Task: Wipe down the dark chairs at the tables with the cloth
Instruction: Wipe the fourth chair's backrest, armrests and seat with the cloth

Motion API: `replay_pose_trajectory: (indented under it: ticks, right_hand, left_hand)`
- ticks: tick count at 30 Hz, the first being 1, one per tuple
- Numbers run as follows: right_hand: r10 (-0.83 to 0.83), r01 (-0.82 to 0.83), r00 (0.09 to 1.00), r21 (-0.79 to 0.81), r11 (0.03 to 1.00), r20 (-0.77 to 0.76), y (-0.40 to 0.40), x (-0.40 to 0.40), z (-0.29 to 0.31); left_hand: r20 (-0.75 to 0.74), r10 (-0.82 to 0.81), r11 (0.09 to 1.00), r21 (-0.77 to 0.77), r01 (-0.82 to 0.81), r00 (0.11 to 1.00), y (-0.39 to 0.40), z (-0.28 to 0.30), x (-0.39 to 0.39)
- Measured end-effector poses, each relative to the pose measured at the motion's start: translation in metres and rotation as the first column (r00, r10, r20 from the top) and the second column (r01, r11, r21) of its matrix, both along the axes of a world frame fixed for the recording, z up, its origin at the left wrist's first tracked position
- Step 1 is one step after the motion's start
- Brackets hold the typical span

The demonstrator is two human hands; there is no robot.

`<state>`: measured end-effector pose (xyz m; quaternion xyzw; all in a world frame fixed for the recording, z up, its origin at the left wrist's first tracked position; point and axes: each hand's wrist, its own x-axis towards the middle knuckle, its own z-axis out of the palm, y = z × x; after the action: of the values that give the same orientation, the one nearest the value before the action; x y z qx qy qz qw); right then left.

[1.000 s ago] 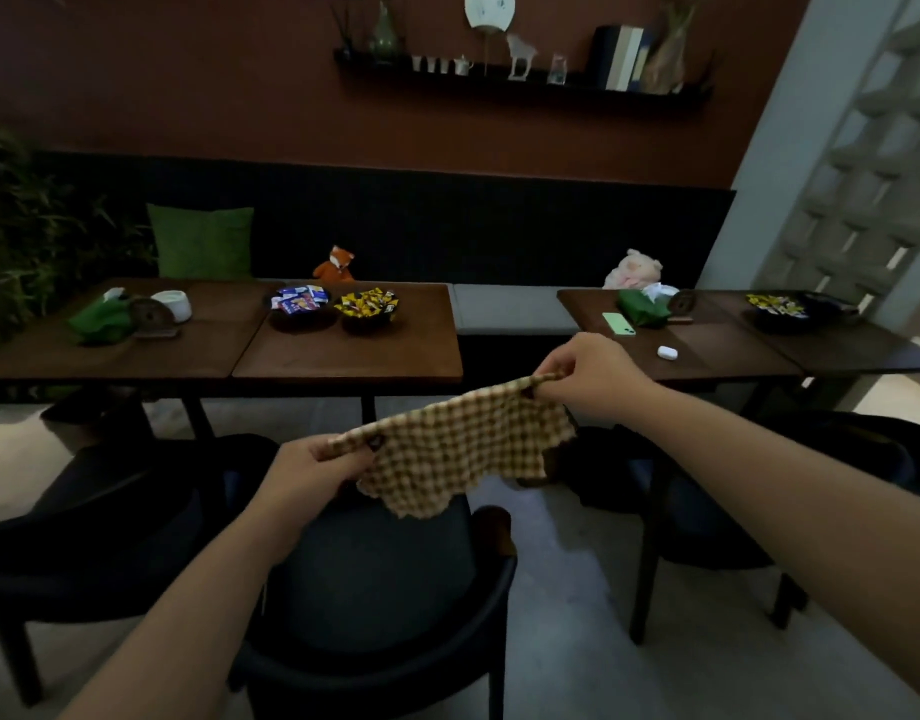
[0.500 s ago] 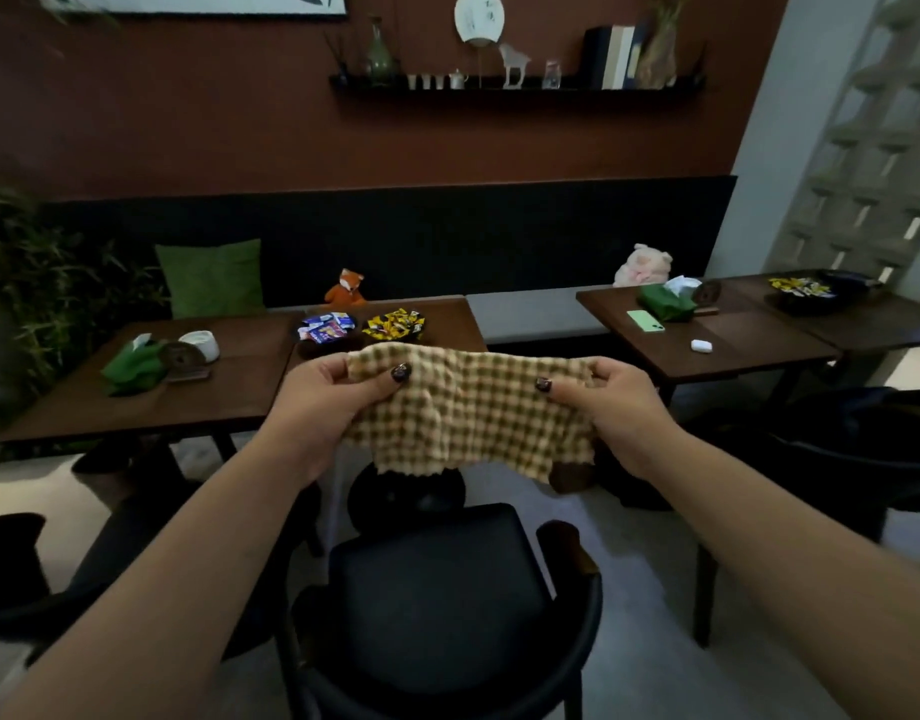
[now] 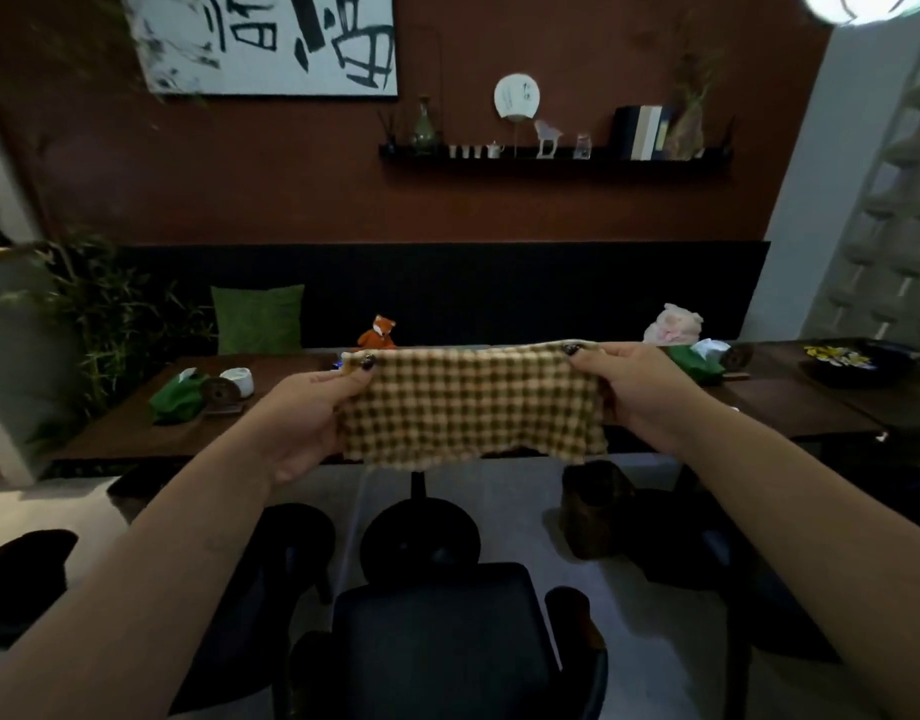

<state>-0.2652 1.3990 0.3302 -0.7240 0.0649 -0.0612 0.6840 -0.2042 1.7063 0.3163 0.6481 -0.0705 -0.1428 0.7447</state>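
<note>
A yellow-and-brown checked cloth (image 3: 473, 402) hangs spread flat in the air at chest height. My left hand (image 3: 312, 407) pinches its upper left corner and my right hand (image 3: 639, 387) pinches its upper right corner. Directly below, a dark chair (image 3: 442, 646) with a black padded seat and curved armrests faces me. Another dark chair (image 3: 26, 574) shows at the lower left edge, and a third (image 3: 748, 579) stands in shadow under my right forearm.
Two brown tables stand behind the cloth, the left table (image 3: 135, 428) with a green napkin and white cup, the right table (image 3: 790, 402) with a dark bowl. A black bench with a green cushion (image 3: 257, 317) lines the wall. A plant (image 3: 99, 314) fills the left.
Both hands have lifted the cloth and pulled it out wide and flat. The view has tilted upward, showing more wall and the picture.
</note>
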Motion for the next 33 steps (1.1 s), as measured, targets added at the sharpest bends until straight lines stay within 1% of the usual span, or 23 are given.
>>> replay_pose_trajectory:
  ticks: [2,4,6,10,14,16,18,21,24,27,29,30,33]
  right_hand:
    - [-0.058,0.058,0.998,0.055,0.997,-0.003,0.002,0.007,0.005]
    - [-0.094,0.101,0.994,0.125,0.987,-0.06,0.005,0.014,0.008]
    - [-0.053,0.068,0.994,0.162,0.984,-0.096,0.009,0.02,0.01]
    - [0.061,-0.058,0.995,0.042,0.997,-0.078,0.01,0.027,0.012]
    - [0.096,-0.094,0.993,0.031,0.995,-0.066,-0.001,0.034,0.02]
    - [0.125,-0.122,0.991,0.063,0.991,-0.05,-0.01,0.037,0.022]
    - [0.156,-0.15,0.987,0.128,0.98,-0.038,-0.016,0.038,0.022]
    - [0.152,-0.144,0.988,0.213,0.966,-0.021,-0.017,0.042,0.02]
    - [0.099,-0.083,0.994,0.259,0.962,-0.047,-0.011,0.046,0.018]
    - [-0.03,0.042,0.998,0.207,0.977,-0.06,-0.001,0.049,0.017]
    - [-0.149,0.15,0.989,0.167,0.974,-0.019,0.004,0.051,0.016]
    - [-0.19,0.186,0.982,0.161,0.969,0.014,0.006,0.051,0.016]
    - [-0.272,0.254,0.952,0.131,0.958,0.138,0.008,0.048,0.017]
  left_hand:
    - [0.031,0.058,0.997,0.055,-0.06,0.998,-0.006,0.008,0.0]
    - [0.069,0.129,0.984,0.118,-0.137,0.989,-0.013,0.014,-0.001]
    - [0.11,0.194,0.971,0.121,-0.207,0.975,-0.018,0.021,-0.001]
    - [0.127,0.257,0.962,0.057,-0.265,0.958,-0.02,0.03,0.0]
    - [0.063,0.209,0.976,-0.075,-0.205,0.976,-0.013,0.031,0.005]
    - [0.042,0.15,0.985,-0.086,-0.146,0.988,-0.007,0.03,0.008]
    - [0.018,0.08,0.994,-0.071,-0.078,0.997,-0.003,0.028,0.011]
    - [-0.026,0.027,0.998,-0.064,-0.028,0.999,-0.005,0.024,0.014]
    - [-0.06,0.027,0.999,-0.041,-0.029,0.998,-0.015,0.023,0.018]
    - [-0.108,0.073,0.997,-0.011,-0.074,0.991,-0.026,0.027,0.023]
    - [-0.14,0.071,0.996,-0.042,-0.078,0.988,-0.033,0.029,0.023]
    - [-0.133,0.08,0.995,-0.055,-0.088,0.988,-0.036,0.03,0.022]
    - [-0.057,0.213,0.975,-0.049,-0.216,0.975,-0.043,0.029,0.025]
